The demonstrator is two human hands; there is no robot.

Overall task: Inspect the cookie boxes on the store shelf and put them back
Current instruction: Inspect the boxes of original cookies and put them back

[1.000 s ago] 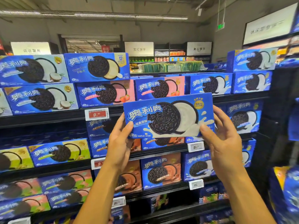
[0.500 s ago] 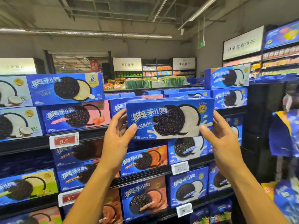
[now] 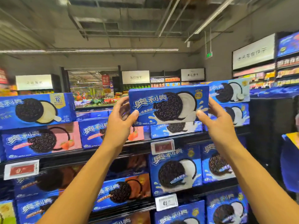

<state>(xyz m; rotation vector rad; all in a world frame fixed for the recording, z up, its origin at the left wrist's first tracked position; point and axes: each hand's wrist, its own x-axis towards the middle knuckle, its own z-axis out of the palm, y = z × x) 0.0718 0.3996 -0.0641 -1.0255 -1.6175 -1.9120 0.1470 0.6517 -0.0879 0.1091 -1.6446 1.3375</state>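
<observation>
I hold a blue cookie box [image 3: 168,105] with a black-and-white cookie on its front, raised at the level of the top shelf row. My left hand [image 3: 120,118] grips its left end, thumb on the front. My right hand [image 3: 216,120] grips its right end the same way. The box hovers above another blue box [image 3: 176,128] lying on the top shelf [image 3: 145,143]. Several blue cookie boxes fill the shelves around it, such as a strawberry one [image 3: 42,139] at left and a white-cream one [image 3: 176,173] below.
Price tags [image 3: 162,147] [image 3: 21,169] hang on the shelf edges. A dark shelf end [image 3: 265,135] stands at right. Farther store aisles and white signs [image 3: 253,52] lie behind. A person's blue and yellow clothing [image 3: 291,159] shows at the far right edge.
Both hands have lifted the blue box from mid-shelf height up to the top row, and my view has tilted upward toward the ceiling.
</observation>
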